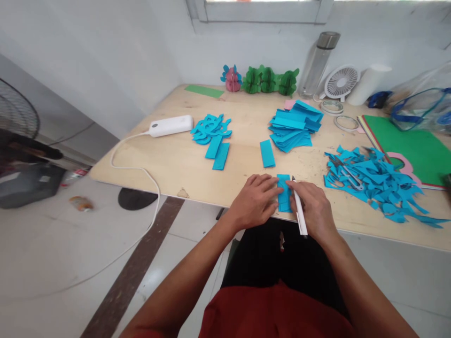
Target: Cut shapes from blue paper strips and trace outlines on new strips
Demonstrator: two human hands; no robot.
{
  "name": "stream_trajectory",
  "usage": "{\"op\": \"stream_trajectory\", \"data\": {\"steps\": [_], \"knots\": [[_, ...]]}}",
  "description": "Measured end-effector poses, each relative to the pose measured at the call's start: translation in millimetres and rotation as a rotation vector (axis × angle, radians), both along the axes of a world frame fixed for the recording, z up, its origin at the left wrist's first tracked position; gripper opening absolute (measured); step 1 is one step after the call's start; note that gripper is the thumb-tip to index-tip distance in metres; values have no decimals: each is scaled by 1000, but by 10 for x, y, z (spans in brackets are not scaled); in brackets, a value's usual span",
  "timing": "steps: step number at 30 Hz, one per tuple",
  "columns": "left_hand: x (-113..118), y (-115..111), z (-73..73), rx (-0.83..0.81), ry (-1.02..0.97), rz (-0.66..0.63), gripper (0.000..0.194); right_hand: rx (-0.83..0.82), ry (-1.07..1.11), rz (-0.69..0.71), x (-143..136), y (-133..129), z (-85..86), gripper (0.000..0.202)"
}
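A folded blue paper strip lies at the table's front edge between my two hands. A smaller blue piece seems to lie on top of it, though its outline is hard to make out. My left hand rests on the table with its fingers apart, fingertips touching the strip's left side. A white pen is in my right hand, slanting across the fingers with its dark tip pointing away from me. The right fingertips touch the strip's right side. Just beyond sits another folded blue strip.
Cut blue shapes lie left, a stack of folded blue paper behind. Blue scraps with a craft knife spread right, by green sheets. A white power bank trails a cable. A bottle and fan stand behind.
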State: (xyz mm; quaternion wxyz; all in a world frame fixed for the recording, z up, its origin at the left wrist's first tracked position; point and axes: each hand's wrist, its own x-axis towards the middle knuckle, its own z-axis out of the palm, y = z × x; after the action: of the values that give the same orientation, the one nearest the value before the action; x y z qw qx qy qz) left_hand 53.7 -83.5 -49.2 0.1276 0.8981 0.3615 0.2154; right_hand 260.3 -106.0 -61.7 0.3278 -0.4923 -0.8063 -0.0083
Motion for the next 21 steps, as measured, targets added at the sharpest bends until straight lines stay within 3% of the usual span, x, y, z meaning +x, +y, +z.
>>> {"op": "stream_trajectory", "data": {"steps": [8,21], "knots": [[-2,1,-10,3,-18,0,37,-29,4,20,6,-7,37,45],[2,-1,-9,-7,-33,6,38,-39,13,29,2,-1,41,39]]}}
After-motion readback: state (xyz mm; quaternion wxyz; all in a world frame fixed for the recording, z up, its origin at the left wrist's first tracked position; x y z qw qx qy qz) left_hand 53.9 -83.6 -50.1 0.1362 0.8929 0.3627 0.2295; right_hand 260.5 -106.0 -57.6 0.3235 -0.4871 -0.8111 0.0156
